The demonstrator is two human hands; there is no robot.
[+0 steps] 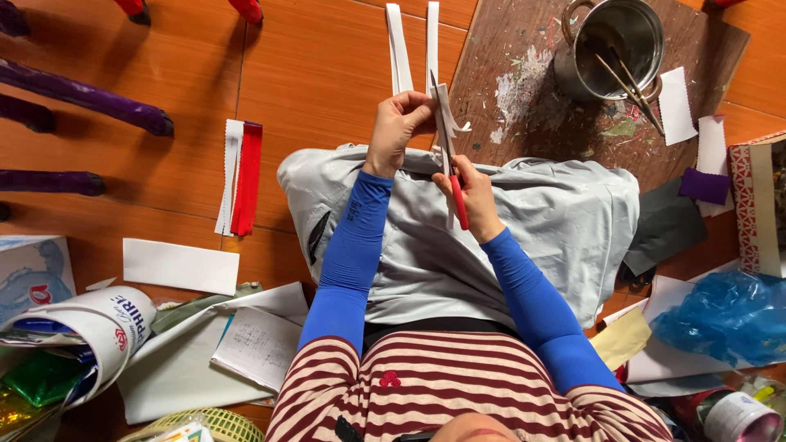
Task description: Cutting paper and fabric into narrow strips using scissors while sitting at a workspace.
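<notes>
Paper strip (443,110) stands lengthwise away from the lap, pinched in the left hand (399,124); right hand (473,195) grips red-handled scissors (452,176), blades running up along the strip, just beside the wooden board (524,74).

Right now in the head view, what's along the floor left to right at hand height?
Purple chair legs → white and red paper strips → left hand holding white paper → right hand with red-handled scissors → metal pot on the wooden board → purple scrap → patterned box.
</notes>
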